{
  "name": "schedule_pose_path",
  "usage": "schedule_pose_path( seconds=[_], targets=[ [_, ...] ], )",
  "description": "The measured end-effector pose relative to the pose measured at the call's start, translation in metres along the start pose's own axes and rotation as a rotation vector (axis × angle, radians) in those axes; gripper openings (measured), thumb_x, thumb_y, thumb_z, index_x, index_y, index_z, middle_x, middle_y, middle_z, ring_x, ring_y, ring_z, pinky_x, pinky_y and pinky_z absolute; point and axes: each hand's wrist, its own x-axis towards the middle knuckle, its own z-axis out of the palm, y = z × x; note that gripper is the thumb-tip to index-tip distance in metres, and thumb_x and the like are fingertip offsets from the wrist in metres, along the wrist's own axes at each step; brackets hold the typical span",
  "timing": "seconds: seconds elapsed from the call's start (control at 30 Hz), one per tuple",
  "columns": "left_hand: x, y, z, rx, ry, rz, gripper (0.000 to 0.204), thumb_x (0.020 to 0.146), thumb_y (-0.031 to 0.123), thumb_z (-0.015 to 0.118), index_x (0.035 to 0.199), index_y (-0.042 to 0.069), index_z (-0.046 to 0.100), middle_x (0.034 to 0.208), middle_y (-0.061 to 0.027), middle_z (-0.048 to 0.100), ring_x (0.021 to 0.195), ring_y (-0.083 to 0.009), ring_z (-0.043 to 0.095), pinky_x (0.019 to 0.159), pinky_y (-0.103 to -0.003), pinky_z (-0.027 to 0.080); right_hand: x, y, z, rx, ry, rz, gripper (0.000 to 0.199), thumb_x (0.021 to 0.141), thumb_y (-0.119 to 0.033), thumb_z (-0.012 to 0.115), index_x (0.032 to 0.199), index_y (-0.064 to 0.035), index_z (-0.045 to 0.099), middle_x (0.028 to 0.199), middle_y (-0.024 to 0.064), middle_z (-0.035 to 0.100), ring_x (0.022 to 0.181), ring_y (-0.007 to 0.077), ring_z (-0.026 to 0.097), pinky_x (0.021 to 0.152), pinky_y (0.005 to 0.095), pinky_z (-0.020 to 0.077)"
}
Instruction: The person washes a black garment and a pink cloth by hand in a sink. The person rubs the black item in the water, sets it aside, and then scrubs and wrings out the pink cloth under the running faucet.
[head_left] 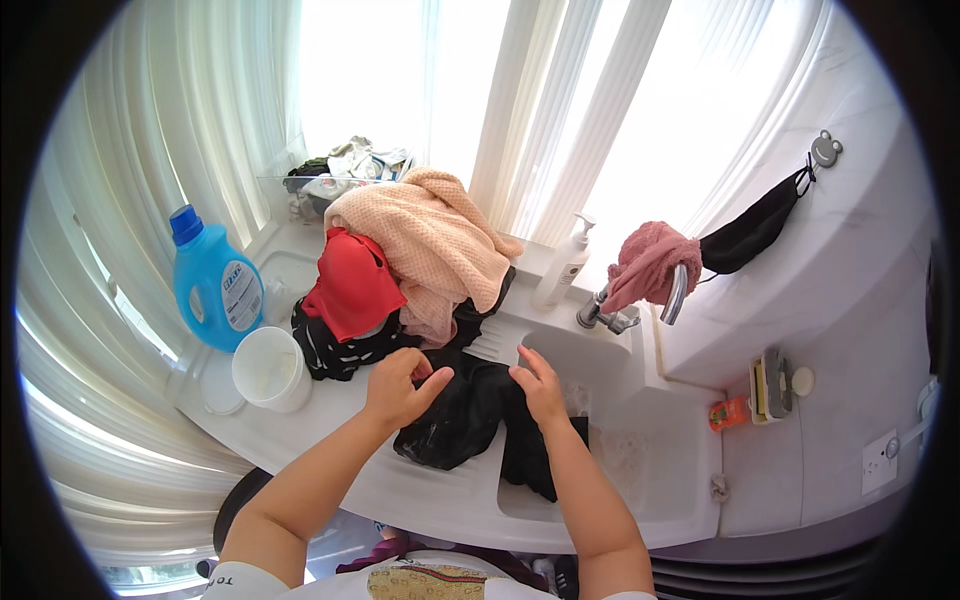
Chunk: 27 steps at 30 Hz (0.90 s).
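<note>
A wet black garment (455, 415) lies over the ribbed washboard side of the white sink, and its right end hangs down into the basin. My left hand (403, 388) hovers at the garment's left edge, thumb stretched out and fingers slightly bent, with nothing in it. On the other side, above the basin's left edge, my right hand (541, 386) has its fingers apart and holds nothing. Just beyond my left hand is a pile with a red garment (352, 285), a black-and-white patterned cloth (335, 350) and a peach waffle-textured towel (430, 235).
At left stand a blue detergent bottle (215, 285) and a white tub (271, 368). Soapy water lies in the sink basin (645, 400). Behind it are a white pump bottle (563, 265) and a faucet (678, 295) draped with a pink cloth (650, 265). A clear bin (305, 205) holds more clothes.
</note>
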Motion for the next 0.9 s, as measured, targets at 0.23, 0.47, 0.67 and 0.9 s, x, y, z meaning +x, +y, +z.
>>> schedule_pose_path(
  seconds=[0.23, 0.47, 0.67, 0.9],
  targets=[
    [-0.028, -0.023, 0.02, 0.079, -0.434, -0.091, 0.067, 0.085, 0.063, 0.057, 0.116, 0.004, 0.064, 0.123, -0.0163, 0.059, 0.129, -0.0344, 0.042, 0.106, -0.054, 0.027, -0.056, -0.026, 0.034, -0.336, -0.111, -0.381, 0.051, 0.07, -0.046, 0.076, 0.093, -0.0016, 0.064, 0.11, 0.0168, 0.06, 0.099, 0.0339, 0.059, 0.092, 0.0457, 0.0424],
    [-0.054, -0.036, 0.044, 0.258, -0.119, 0.348, 0.039, 0.083, 0.042, 0.068, 0.102, 0.009, 0.063, 0.098, -0.0094, 0.062, 0.095, -0.0319, 0.054, 0.087, -0.045, 0.037, -0.087, 0.003, 0.04, -0.523, -0.185, -0.764, 0.071, 0.055, -0.044, 0.083, 0.107, -0.0043, 0.054, 0.119, 0.0136, 0.058, 0.104, 0.0301, 0.057, 0.087, 0.0442, 0.0387],
    [0.014, -0.04, 0.04, 0.408, -0.046, 0.261, 0.043, 0.084, 0.048, 0.066, 0.099, 0.008, 0.064, 0.095, -0.0081, 0.061, 0.096, -0.0306, 0.054, 0.084, -0.044, 0.039, -0.032, -0.028, 0.045, -0.577, -0.256, -0.311, 0.072, 0.063, -0.05, 0.082, 0.11, -0.0016, 0.056, 0.143, 0.0228, 0.042, 0.121, 0.0351, 0.049, 0.098, 0.0465, 0.0378],
    [-0.07, -0.032, 0.029, 0.242, -0.033, 0.485, 0.036, 0.081, 0.037, 0.07, 0.068, 0.009, 0.052, 0.066, -0.0081, 0.048, 0.063, -0.0286, 0.047, 0.065, -0.042, 0.034, -0.106, -0.011, 0.054, -0.505, -0.093, -0.682, 0.035, 0.06, -0.034, 0.078, 0.068, -0.0101, 0.054, 0.103, 0.0136, 0.066, 0.089, 0.0288, 0.06, 0.078, 0.0404, 0.0397]
  ],
)
